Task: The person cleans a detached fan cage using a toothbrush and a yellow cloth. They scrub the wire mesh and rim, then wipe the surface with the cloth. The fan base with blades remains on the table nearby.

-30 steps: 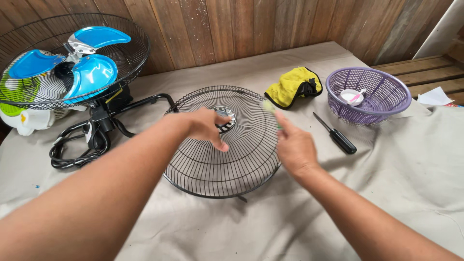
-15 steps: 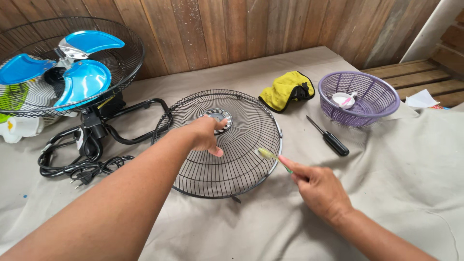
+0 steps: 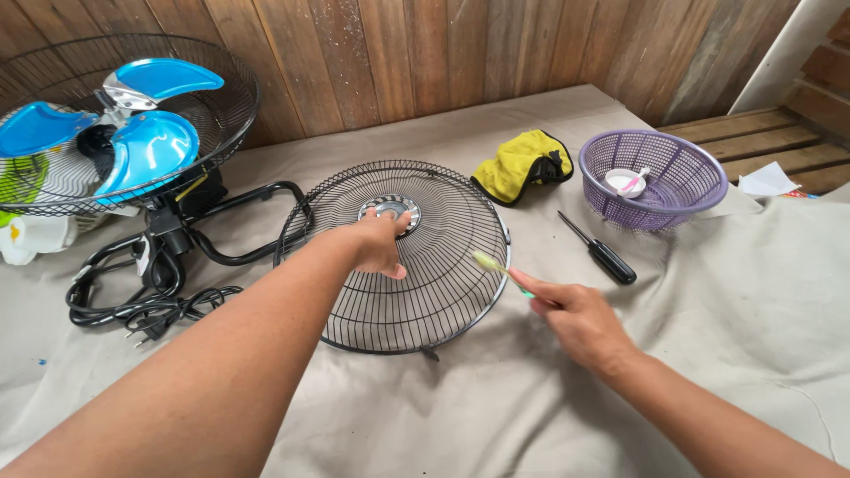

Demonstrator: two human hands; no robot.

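Round, domed black wire fan guard (image 3: 425, 292) lying dome-up on the beige cloth-covered worktop (image 3: 496, 416), thin radial wires running out to a heavier rim, a shiny metal disc at its hub. Left hand (image 3: 381, 243) pressed down on the wires just beside that hub, fingers curled narrow, gripping the grille. Right hand (image 3: 575, 319) closed around the handle of a slim pale green plastic toothbrush (image 3: 498, 268), bristle head touching the guard's right rim.

To the left, a floor fan with 3 glossy blue curved blades (image 3: 133, 133) inside a second black wire cage, on a bent black tube stand, a coiled black power cord (image 3: 142, 310) beside its foot. Behind the guard, a crumpled yellow cloth with black edging (image 3: 521, 164). Right of that, a round purple perforated plastic basket (image 3: 653, 186) holding a small white dish. Between basket and guard, a screwdriver with a stubby black handle and thin metal shaft (image 3: 598, 248), flat on the cloth. Rough brown wooden planks (image 3: 398, 53) forming the wall behind.
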